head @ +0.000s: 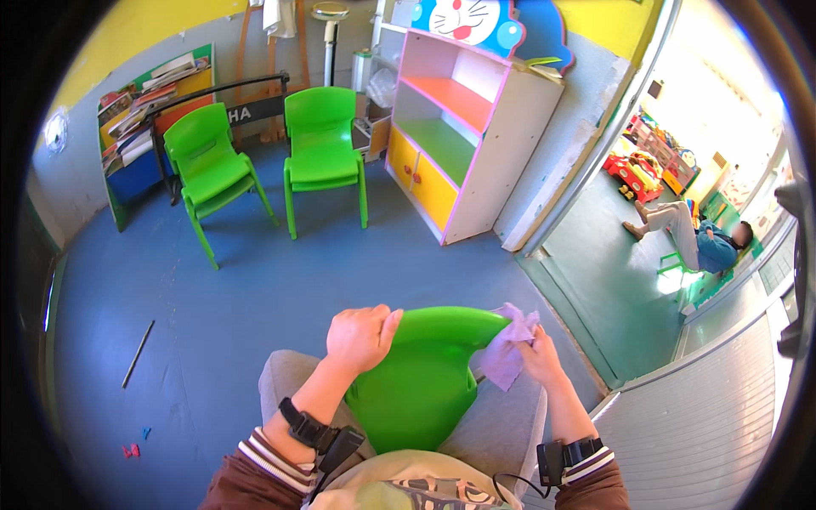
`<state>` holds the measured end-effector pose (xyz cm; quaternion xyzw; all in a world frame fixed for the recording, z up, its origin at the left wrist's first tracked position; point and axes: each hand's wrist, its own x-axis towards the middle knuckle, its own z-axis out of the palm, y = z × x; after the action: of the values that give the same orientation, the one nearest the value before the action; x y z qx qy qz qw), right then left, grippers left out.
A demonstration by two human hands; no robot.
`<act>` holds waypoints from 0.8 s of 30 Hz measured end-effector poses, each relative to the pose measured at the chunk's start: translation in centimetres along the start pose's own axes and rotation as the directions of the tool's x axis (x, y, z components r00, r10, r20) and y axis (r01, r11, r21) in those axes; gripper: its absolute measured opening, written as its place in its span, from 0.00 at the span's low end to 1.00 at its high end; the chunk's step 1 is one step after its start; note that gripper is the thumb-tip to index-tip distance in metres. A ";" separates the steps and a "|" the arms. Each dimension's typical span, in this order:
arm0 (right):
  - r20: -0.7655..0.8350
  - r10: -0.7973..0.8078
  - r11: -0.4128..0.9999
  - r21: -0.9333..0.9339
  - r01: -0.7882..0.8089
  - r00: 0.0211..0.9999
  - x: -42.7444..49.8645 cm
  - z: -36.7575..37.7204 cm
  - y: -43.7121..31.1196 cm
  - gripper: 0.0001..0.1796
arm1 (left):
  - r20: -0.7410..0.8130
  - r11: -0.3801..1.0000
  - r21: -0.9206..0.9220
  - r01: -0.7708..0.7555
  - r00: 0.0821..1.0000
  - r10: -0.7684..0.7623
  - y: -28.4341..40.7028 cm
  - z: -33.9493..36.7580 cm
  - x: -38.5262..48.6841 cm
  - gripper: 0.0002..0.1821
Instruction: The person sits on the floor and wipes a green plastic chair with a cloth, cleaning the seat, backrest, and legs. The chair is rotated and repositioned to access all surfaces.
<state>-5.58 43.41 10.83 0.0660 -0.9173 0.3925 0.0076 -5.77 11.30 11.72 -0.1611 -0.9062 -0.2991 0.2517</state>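
Note:
A green plastic chair [414, 395] stands between my knees, its curved backrest uppermost and the seat towards me. My left hand [360, 338] grips the top edge of the backrest at its left end, thumb on the near side. In my right hand [542, 360] is a crumpled purple cloth [507, 360], pressed against the right end of that same top edge. Part of the cloth hangs down beside the backrest. The chair's legs are hidden.
Two stacks of green chairs [322, 140] stand ahead, near a cabinet [484, 140] with yellow doors. A bookrack [146, 121] is far left. On the blue floor lie a dark stick [138, 354] and small red pieces [131, 451]. Beyond the right doorway a person [701, 242] sits.

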 end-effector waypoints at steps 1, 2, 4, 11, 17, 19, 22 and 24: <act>0.025 0.077 0.988 0.130 -0.080 0.997 -0.5 0.1 1.1 0.13 | 0.017 1.000 0.003 0.016 1.000 -0.016 -0.1 0.0 -0.2 0.20; 0.048 0.145 0.955 0.254 -0.152 0.988 -0.6 0.4 1.9 0.13 | 0.037 1.000 0.003 0.026 0.999 -0.027 -0.2 0.0 -0.1 0.20; -0.021 0.140 0.904 0.411 -0.119 0.990 -0.7 1.9 2.7 0.13 | 0.050 0.999 -0.010 0.039 0.998 -0.039 -0.3 0.1 -0.1 0.21; -0.234 0.086 0.844 0.533 0.054 0.968 1.4 4.5 -0.7 0.17 | 0.024 0.987 -0.114 0.117 0.993 -0.115 0.8 -1.5 0.8 0.23; -0.355 0.034 0.800 0.570 0.188 0.934 5.3 2.5 -5.0 0.13 | -0.015 0.975 -0.112 0.191 0.981 -0.194 1.9 -3.8 1.0 0.20; -0.386 0.013 0.828 0.521 0.206 0.922 5.8 2.6 -6.0 0.13 | -0.067 0.973 -0.107 0.202 0.975 -0.210 1.9 -4.1 0.8 0.20; -0.436 -0.021 0.818 0.510 0.266 0.900 6.2 3.3 -7.0 0.14 | -0.163 0.979 -0.109 0.173 0.968 -0.190 1.5 -3.7 0.6 0.21; -0.451 0.021 0.853 0.474 0.219 0.892 6.1 3.6 -7.1 0.15 | -0.162 0.979 -0.088 0.185 0.967 -0.197 1.3 -3.2 0.2 0.21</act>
<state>-10.63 35.22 13.82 0.0238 -0.7487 0.6258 0.2174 -4.23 10.36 14.70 -0.0558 -0.8814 -0.3671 0.2920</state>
